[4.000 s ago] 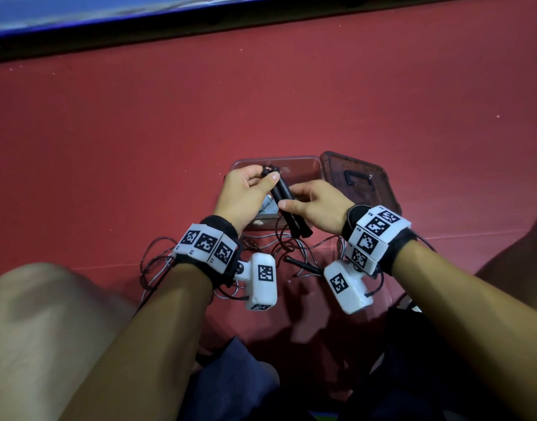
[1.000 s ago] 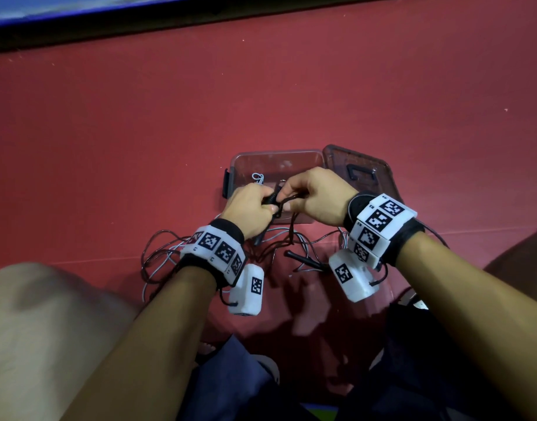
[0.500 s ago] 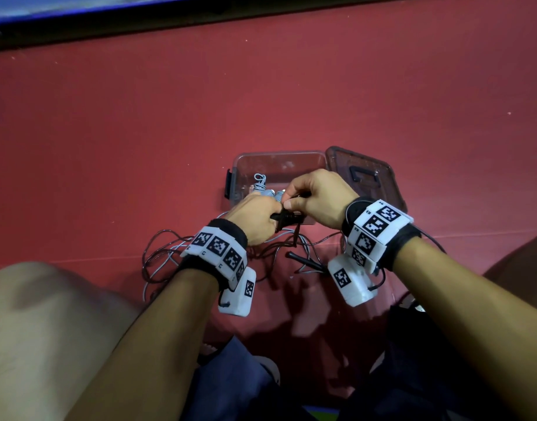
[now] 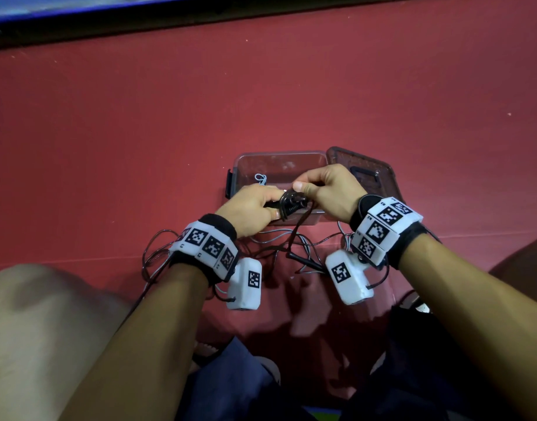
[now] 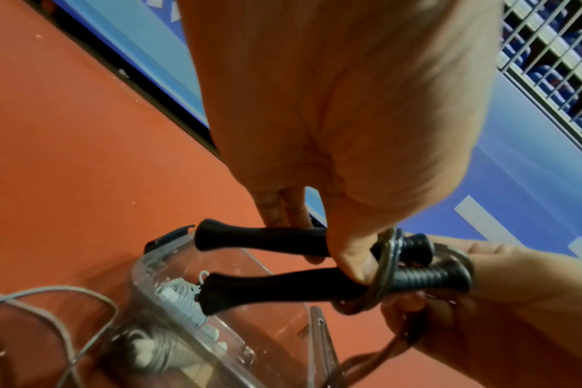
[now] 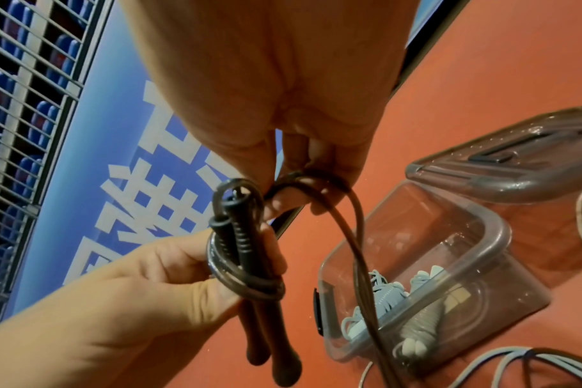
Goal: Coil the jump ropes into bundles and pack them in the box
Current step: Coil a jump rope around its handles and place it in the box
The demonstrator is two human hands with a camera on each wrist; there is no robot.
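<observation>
Dim indoor light from above casts soft shadows on the red floor (image 4: 261, 101) below the forearms; both wrist views bend at the edges, palms blurred.

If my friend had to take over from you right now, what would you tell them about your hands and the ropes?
Left hand grips the two black handles side by side, above the box.
Right hand pinches the black cord and winds it round the handles; a few turns are on.
Clear box is open, lid beside it, with a grey rope bundle already inside.
Left to do: wind up the slack cord, pack this bundle, then coil the loose ropes on the floor.
</observation>
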